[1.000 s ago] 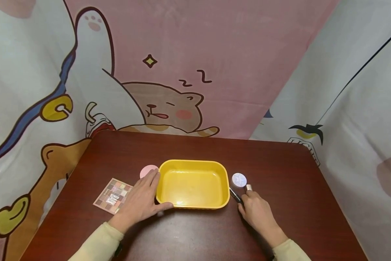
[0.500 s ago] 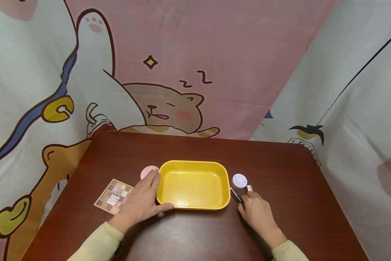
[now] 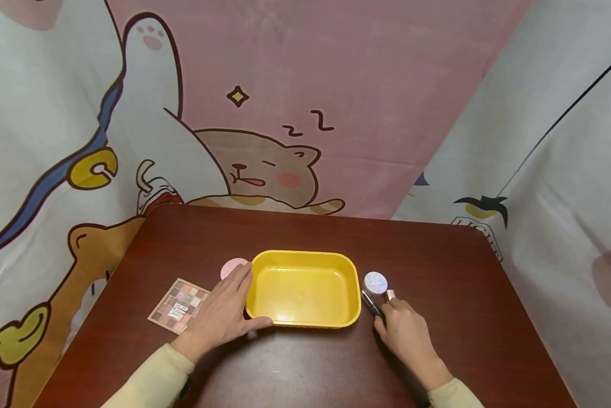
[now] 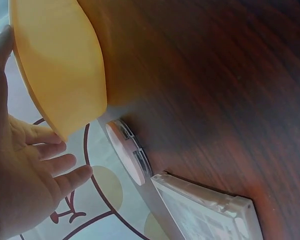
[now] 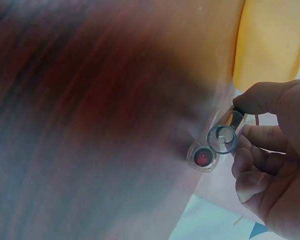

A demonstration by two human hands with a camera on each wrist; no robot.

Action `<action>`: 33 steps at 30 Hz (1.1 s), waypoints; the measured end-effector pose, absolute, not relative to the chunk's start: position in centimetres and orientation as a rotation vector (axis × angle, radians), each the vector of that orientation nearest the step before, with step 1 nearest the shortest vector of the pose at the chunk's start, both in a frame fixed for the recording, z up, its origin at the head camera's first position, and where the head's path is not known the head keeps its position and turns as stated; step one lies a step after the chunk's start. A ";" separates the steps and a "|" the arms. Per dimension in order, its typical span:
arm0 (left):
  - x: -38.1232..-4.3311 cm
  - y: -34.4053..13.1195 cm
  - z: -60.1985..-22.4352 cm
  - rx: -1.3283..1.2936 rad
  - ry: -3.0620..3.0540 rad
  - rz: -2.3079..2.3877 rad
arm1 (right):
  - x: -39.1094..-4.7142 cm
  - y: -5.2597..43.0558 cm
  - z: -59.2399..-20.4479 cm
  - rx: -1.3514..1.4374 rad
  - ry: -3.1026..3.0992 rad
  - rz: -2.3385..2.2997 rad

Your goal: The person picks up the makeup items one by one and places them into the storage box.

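Note:
A yellow plastic basin (image 3: 302, 289) sits mid-table. My left hand (image 3: 219, 313) rests at its left end, fingers extended along the rim and thumb stretched to the near corner; the left wrist view shows thumb and fingertips at the rim (image 4: 36, 100). Right of the basin, my right hand (image 3: 406, 333) pinches a slim dark cosmetic tube (image 3: 370, 303) between thumb and fingers. Its round, clear end (image 5: 224, 139) faces the right wrist camera. Close beside it is a clear, squarish tube with a red centre (image 5: 203, 157). Fingers hide part of the dark tube.
An eyeshadow palette (image 3: 179, 306) lies left of the basin. Behind the left fingers is a round pink compact (image 3: 231, 268). A small round jar with a pale lavender lid (image 3: 375, 282) stands right of the basin. Patterned cloth (image 3: 336, 85) hangs behind the dark wooden table (image 3: 295, 374).
The dark tube's far end has shifted slightly away from the basin's right side, with a small gap now showing. The left hand and basin stay as they were.

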State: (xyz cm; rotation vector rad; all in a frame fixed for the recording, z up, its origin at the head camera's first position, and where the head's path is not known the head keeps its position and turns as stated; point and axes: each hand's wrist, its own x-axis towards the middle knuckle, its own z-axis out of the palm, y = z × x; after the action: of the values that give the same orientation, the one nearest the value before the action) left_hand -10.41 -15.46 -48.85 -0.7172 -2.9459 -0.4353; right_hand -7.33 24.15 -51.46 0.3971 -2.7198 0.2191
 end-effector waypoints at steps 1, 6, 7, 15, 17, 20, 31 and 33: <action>-10.4 -15.5 -48.8 -0.722 -2.942 -0.431 | -7.3 24.2 -51.4 0.398 -2.715 0.221; -10.6 -15.5 -48.9 -0.746 -2.923 -0.426 | -7.4 24.3 -50.8 0.406 -2.702 0.227; -10.7 -15.6 -48.9 -0.748 -2.920 -0.432 | -7.4 24.4 -50.6 0.408 -2.700 0.228; -10.8 -15.4 -48.9 -0.749 -2.906 -0.452 | -7.6 24.7 -49.7 0.407 -2.692 0.229; -10.8 -15.4 -48.9 -0.748 -2.910 -0.453 | -7.6 24.7 -49.5 0.404 -2.690 0.238; -10.8 -15.5 -48.9 -0.743 -2.917 -0.458 | -7.7 24.5 -49.1 0.407 -2.675 0.255; -10.8 -15.6 -49.1 -0.739 -2.919 -0.460 | -7.8 23.4 -47.8 0.427 -2.652 0.293; -10.7 -15.5 -49.1 -0.730 -2.932 -0.469 | -7.7 23.2 -47.6 0.426 -2.661 0.294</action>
State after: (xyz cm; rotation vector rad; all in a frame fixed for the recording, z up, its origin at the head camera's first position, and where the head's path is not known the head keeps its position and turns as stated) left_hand -10.73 -15.48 -49.12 -0.7305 -2.9322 -0.4690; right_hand -7.73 23.24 -47.62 0.4258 -2.6605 0.2941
